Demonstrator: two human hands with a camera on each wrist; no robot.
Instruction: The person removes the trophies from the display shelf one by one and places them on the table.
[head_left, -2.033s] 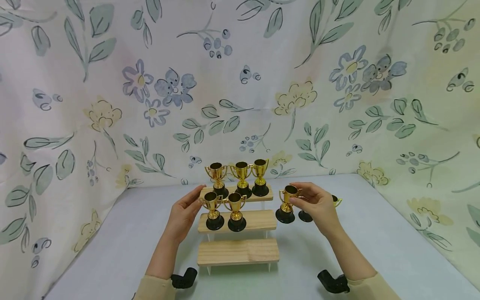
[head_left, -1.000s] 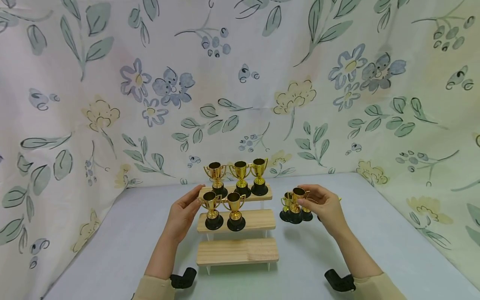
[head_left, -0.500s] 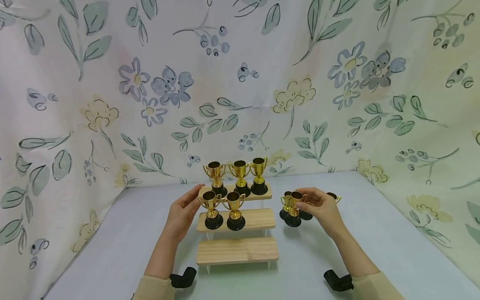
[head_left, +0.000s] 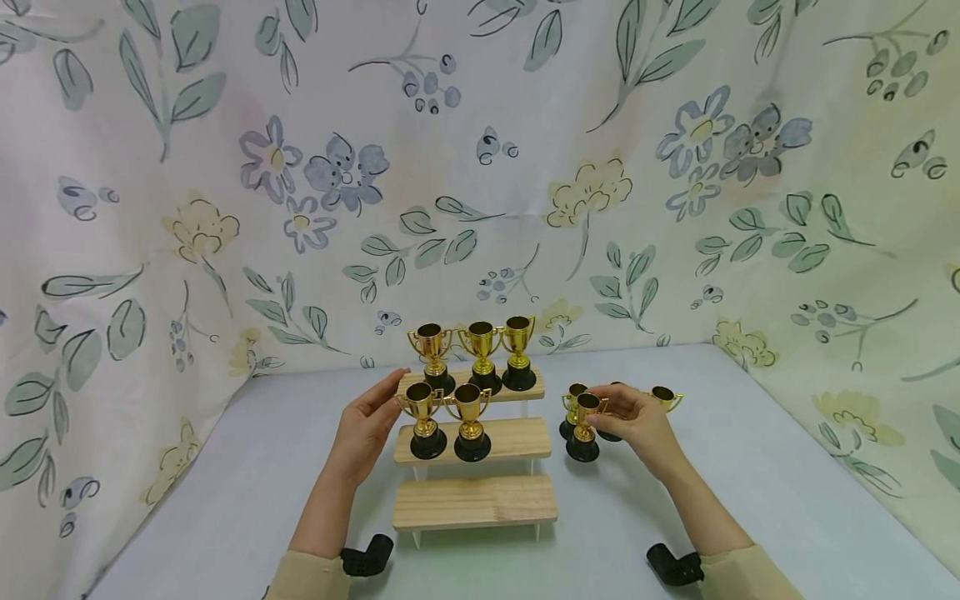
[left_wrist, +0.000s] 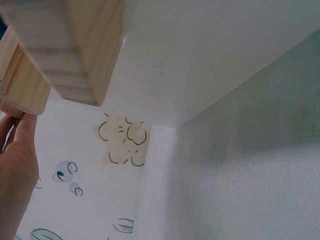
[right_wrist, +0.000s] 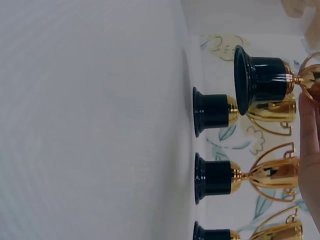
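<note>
One trophy (head_left: 584, 433) (in the right hand (head_left: 637, 423)) is upright, mouth up.

Pale cloth (head_left: 480, 100), leaf-and-flower print, hanging behind whitish tabletop (head_left: 750, 467).

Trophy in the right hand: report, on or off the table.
Off: the right wrist view shows a gap between the gold trophy and the table.

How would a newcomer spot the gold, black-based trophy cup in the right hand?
Find the pale wooden three-tier stand on the white table. Just right of its middle shelf, a bare right hand grips the gold trophy cup. Unlike the gold trophies near it, which stand on the table, this one is lifted clear.
</note>
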